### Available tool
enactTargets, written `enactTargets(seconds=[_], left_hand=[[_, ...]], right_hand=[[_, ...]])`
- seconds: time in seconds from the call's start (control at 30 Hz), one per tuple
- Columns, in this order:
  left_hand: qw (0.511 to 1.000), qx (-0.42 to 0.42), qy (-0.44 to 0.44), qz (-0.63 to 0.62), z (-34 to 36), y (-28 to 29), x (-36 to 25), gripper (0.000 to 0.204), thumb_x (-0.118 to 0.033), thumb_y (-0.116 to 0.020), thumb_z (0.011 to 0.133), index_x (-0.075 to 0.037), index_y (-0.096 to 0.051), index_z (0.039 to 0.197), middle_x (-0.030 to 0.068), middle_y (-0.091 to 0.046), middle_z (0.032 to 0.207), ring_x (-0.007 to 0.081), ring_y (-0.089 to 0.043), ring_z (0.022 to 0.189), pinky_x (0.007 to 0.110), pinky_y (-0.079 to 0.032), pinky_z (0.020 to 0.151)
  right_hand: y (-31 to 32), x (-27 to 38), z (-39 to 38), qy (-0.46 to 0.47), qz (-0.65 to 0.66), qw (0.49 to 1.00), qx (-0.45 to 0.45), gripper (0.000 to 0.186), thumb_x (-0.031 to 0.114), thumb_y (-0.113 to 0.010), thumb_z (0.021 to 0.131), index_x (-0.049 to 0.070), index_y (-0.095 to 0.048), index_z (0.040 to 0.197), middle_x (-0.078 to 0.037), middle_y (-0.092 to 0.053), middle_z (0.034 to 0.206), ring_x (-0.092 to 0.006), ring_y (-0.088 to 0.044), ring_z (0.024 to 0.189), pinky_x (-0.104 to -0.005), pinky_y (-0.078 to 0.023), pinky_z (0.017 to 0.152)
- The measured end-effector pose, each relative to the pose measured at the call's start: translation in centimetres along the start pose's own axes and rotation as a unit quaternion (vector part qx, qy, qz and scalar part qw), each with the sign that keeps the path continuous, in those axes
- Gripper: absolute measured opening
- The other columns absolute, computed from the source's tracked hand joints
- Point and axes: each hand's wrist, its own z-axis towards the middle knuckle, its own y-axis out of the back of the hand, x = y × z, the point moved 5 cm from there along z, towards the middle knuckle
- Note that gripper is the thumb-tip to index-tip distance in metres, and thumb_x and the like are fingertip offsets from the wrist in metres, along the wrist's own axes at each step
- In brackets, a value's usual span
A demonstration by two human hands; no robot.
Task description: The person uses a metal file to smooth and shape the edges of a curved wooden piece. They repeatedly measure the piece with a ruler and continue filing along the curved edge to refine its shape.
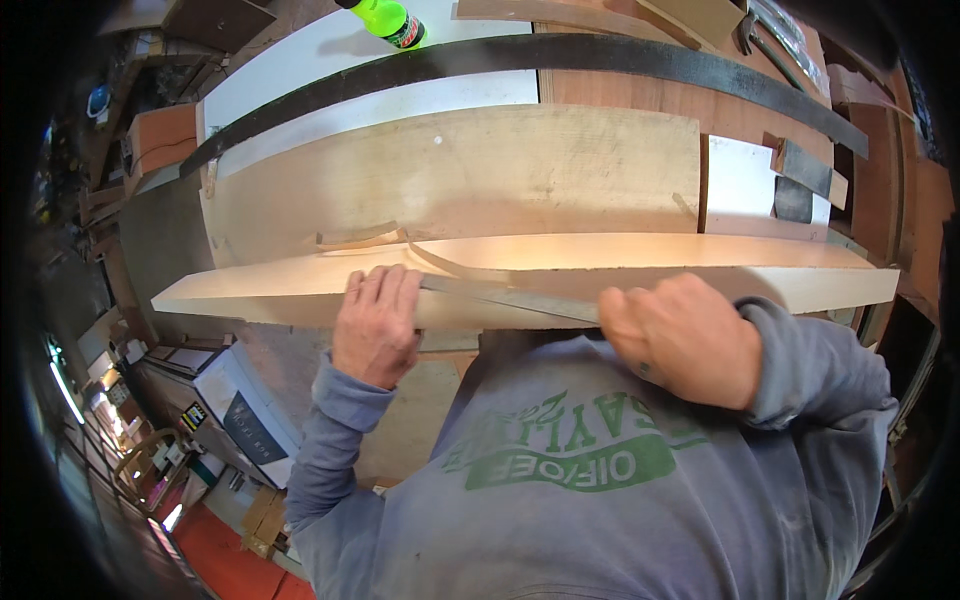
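Note:
A long, pale wooden board (pixel 680 251) lies across the bench in front of me. Held at a slant over its near edge is a flat grey metal file (pixel 515 298). My right hand (pixel 685 338) is closed in a fist around the file's right end, hiding any handle. At the other end, my left hand (pixel 383 318) has its fingers bent over the tip and the board's edge. A thin curled strip of wood (pixel 445 263) rests on the board just beyond the file. A second, smaller curved strip (pixel 362 240) lies to its left.
Beyond the board lies a wide pale panel (pixel 450 170). A long dark curved strip (pixel 500 58) crosses the bench behind it. A green bottle (pixel 392 22) stands at the far side. Wood blocks with dark sheets (pixel 800 172) sit at right, and a hammer (pixel 765 48) farther back.

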Motion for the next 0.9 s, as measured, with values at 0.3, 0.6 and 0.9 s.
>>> enactTargets(seconds=[0.3,0.6,0.9], left_hand=[[0.997,-0.008,-0.063,-0.04,2.3,-1.6,-3.0,0.036,-0.006,-0.062,0.085,0.012,-0.062,0.116,0.0277,-0.065,0.11,0.0406,-0.065,0.103,0.049,-0.055,0.095],[0.999,0.045,-0.029,0.005,2.5,-1.9,-3.1,0.023,-0.004,-0.061,0.084,0.007,-0.06,0.104,0.023,-0.062,0.1,0.0362,-0.063,0.098,0.043,-0.054,0.09],[0.993,0.092,0.0,-0.076,3.4,-0.3,-5.4,0.049,-0.008,-0.067,0.087,0.004,-0.055,0.132,0.0233,-0.062,0.127,0.0402,-0.058,0.123,0.053,-0.046,0.109]], right_hand=[[2.4,-1.1,-3.9,-0.022,-0.043,0.998,0.048,0.015,0.008,-0.067,0.081,-0.001,-0.054,0.082,-0.015,-0.061,0.059,-0.0337,-0.068,0.055,-0.0427,-0.053,0.049],[-1.0,-5.1,-2.5,0.004,-0.007,1.0,0.016,0.014,0.007,-0.063,0.084,-0.002,-0.054,0.086,-0.015,-0.062,0.065,-0.0322,-0.069,0.062,-0.0434,-0.055,0.057],[2.9,-1.9,-5.9,-0.039,-0.085,0.992,0.083,0.014,0.008,-0.065,0.082,-0.002,-0.055,0.083,-0.013,-0.061,0.063,-0.032,-0.069,0.059,-0.0397,-0.055,0.053]])
